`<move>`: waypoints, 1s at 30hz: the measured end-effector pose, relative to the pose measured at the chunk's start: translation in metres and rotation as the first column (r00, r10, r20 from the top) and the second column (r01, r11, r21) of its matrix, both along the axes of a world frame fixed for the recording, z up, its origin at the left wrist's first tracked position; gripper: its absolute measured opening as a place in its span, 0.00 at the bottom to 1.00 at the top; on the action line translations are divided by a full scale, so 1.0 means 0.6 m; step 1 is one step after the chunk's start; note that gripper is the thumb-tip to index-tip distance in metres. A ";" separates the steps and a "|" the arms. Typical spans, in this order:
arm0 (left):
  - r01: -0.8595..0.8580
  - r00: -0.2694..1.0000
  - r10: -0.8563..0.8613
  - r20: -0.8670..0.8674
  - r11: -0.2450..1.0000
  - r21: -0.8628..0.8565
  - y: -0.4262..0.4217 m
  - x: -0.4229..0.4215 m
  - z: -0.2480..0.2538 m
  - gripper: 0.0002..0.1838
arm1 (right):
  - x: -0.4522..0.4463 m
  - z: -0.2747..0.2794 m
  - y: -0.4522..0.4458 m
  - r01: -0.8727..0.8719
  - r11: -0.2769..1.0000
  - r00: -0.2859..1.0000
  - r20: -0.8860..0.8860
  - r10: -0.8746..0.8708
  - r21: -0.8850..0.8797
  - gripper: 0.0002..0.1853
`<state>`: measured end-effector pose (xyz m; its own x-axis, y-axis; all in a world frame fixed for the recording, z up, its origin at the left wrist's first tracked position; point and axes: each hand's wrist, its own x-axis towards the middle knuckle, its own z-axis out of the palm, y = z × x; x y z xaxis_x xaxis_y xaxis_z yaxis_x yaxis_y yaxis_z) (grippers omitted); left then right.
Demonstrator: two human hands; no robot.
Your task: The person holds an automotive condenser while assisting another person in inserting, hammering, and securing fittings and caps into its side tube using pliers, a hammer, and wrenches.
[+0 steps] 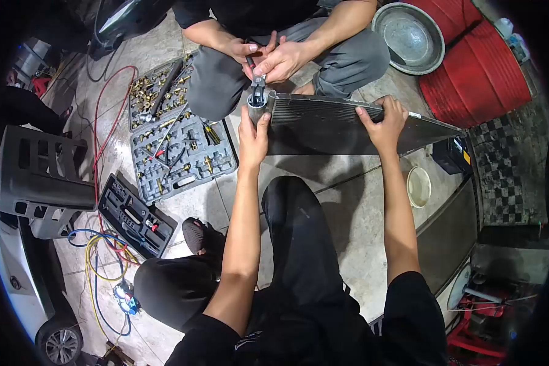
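Note:
A dark finned car condenser (323, 125) is held up between my two hands, tilted above the floor. My left hand (254, 135) wraps round the metal tube (258, 111) at its left end. My right hand (385, 124) grips the top edge, thumb on the near face and fingers over the far side. Opposite me, a co-worker's hands (283, 60) hold pliers (258, 79) with a red-and-black handle. The plier tips meet the open top of the tube; what they touch inside is too small to tell.
Left lie an open grey tool case (183, 180) of brass fittings, a smaller black case (137, 213) and a gauge set (126, 299) with hoses. A plastic stool (43, 177) stands beyond. Right are a metal basin (409, 38), red drum (476, 73), bowl (418, 187) and another panel (448, 229).

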<state>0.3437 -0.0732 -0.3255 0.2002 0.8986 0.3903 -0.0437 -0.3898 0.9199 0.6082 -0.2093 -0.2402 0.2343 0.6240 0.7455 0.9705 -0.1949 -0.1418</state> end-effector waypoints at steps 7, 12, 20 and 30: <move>-0.063 0.998 0.064 -0.027 0.997 0.040 -0.002 0.002 -0.002 0.26 | 0.001 -0.001 0.000 0.003 1.000 1.000 0.006 -0.003 -0.003 0.27; -0.032 0.999 0.031 -0.039 0.999 -0.019 -0.004 0.000 0.005 0.23 | 0.002 -0.001 0.000 0.007 1.000 1.000 0.003 -0.007 -0.008 0.27; -0.017 1.000 0.017 -0.010 1.000 -0.002 0.000 0.002 -0.005 0.29 | 0.002 0.000 0.000 0.007 1.000 1.000 0.001 -0.007 -0.004 0.27; 0.001 1.000 -0.001 0.018 1.000 -0.023 0.004 0.005 -0.011 0.31 | 0.001 0.000 0.001 0.009 1.000 1.000 0.007 -0.009 0.001 0.27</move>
<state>0.3467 -0.0710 -0.3320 0.1942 0.9071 0.3734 -0.0607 -0.3688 0.9275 0.6090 -0.2088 -0.2402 0.2340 0.6215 0.7477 0.9698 -0.2031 -0.1347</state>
